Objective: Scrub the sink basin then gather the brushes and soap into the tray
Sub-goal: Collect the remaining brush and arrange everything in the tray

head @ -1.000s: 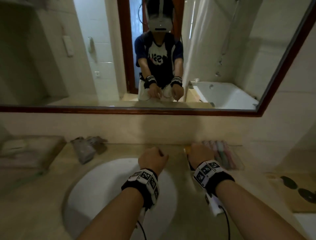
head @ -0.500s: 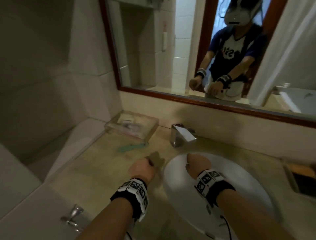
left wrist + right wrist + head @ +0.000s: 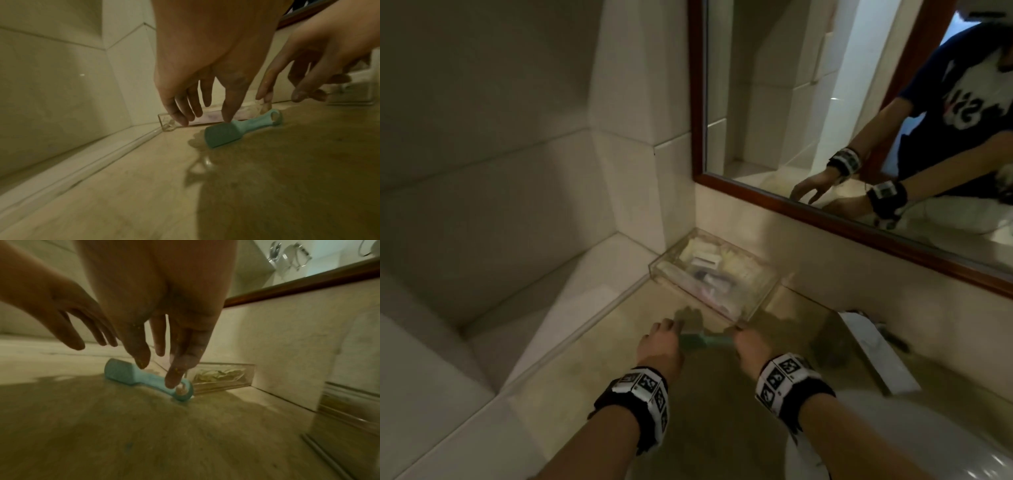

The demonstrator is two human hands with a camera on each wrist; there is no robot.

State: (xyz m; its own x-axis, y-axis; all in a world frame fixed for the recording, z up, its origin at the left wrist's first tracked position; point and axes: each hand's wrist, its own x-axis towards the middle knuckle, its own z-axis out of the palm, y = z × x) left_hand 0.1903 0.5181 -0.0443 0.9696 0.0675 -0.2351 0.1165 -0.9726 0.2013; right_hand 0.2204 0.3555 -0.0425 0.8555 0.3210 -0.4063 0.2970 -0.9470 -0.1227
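Hands: your left hand (image 3: 197, 68) and right hand (image 3: 160, 318), fingers spread and holding nothing, hang just above the teal brush (image 3: 236, 131); it still needs lifting into the tray (image 3: 756, 301) just past your fingertips.

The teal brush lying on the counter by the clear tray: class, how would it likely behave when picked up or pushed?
The teal brush looks like stiff moulded plastic, so probably rigid and light. It lies flat on the counter, so it would likely slide, not roll. The surface looks wet, so it may be slippery.

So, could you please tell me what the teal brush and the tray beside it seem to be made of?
The teal paddle-shaped brush looks like matte moulded plastic or silicone: uniform colour, rounded edges, no shine. The clear rectangular tray seems acrylic or glass: its contents show through its glossy walls.
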